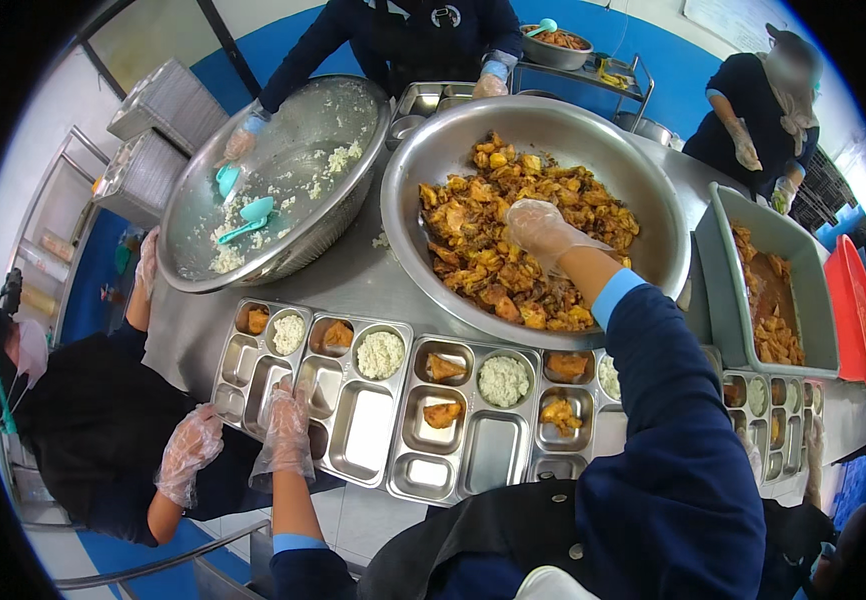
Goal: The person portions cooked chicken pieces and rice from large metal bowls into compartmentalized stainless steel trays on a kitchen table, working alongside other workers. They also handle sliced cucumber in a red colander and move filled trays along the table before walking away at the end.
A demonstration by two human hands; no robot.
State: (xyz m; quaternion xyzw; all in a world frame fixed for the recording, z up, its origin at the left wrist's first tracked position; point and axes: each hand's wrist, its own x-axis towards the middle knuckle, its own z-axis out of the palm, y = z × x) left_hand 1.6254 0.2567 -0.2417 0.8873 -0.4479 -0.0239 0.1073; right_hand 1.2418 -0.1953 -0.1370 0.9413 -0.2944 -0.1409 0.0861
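My right hand (pixel 543 232), in a clear plastic glove, reaches into a large steel bowl (pixel 408 240) of browned, sauced food chunks (pixel 493 225). Its fingers curl down against the chunks; what they hold is hidden. My left hand (pixel 287 432), gloved too, grips the near edge of a steel compartment tray (pixel 363 425) at the left of a row. White rice (pixel 380 355) and an orange-brown piece (pixel 338 334) lie in that tray. The tray (pixel 494 450) to its right holds rice and two brown pieces. Beneath my right forearm, another tray (pixel 561 467) is partly covered by my sleeve.
A tilted steel basin (pixel 283 255) with rice and turquoise scoops (pixel 245 232) stands at the far left; a co-worker's gloved hand is at it. Another co-worker's hand (pixel 191 455) is near my left. To the right are a grey tub (pixel 743 340) and a red container (pixel 853 310).
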